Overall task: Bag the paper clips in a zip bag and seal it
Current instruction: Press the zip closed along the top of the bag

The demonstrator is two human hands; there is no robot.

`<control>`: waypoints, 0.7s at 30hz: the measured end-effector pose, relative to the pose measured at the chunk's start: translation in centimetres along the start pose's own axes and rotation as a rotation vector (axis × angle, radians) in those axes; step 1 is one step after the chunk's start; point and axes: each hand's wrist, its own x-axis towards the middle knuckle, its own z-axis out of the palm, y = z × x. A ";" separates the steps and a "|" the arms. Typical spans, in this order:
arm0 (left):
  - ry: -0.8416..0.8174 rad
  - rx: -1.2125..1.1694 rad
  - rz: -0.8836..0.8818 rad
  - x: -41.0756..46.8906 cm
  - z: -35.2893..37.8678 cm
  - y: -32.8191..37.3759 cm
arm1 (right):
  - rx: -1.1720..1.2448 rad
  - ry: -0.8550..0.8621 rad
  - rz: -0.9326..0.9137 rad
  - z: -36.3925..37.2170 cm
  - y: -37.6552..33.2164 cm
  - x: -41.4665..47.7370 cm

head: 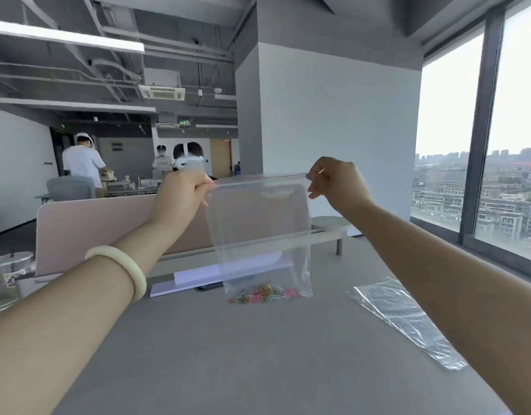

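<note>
Both hands, left hand (pixel 184 190) and right hand (pixel 336 182), pinch zip bag (pixel 258 229) above table (pixel 228 354).

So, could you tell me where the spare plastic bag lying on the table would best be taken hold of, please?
Probably at its near end. The spare plastic bag lies flat and slanted on the grey table, its wider near end toward the right arm. The right hand could come down from above and pinch that end, where crinkles lift the film, once it lets go of the zip bag.
</note>
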 end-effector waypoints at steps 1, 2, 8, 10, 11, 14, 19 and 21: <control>0.011 0.021 0.036 -1.2 -0.2 0.2 | -0.010 -0.010 -0.017 -0.5 0.0 -1.0; -0.004 0.037 0.049 -3.0 -0.2 0.3 | -0.021 -0.033 -0.019 -0.8 0.3 -2.4; -0.484 0.116 0.051 -19.6 2.8 -1.9 | -0.242 -0.646 0.102 0.5 6.2 -16.3; -0.693 0.161 0.050 -23.8 3.8 -2.6 | -0.350 -0.823 0.047 1.8 8.3 -20.2; -0.775 0.179 0.046 -25.2 4.2 -2.8 | -0.386 -0.865 0.015 2.5 9.1 -21.7; -0.938 0.147 0.014 -27.5 4.9 -3.0 | -0.419 -0.922 -0.002 3.4 9.9 -24.6; -1.022 0.101 -0.076 -28.3 4.2 -3.1 | -0.421 -1.009 0.078 2.9 9.3 -26.4; -1.019 0.104 -0.083 -28.1 3.8 -2.8 | -0.406 -0.988 0.095 2.5 9.3 -26.8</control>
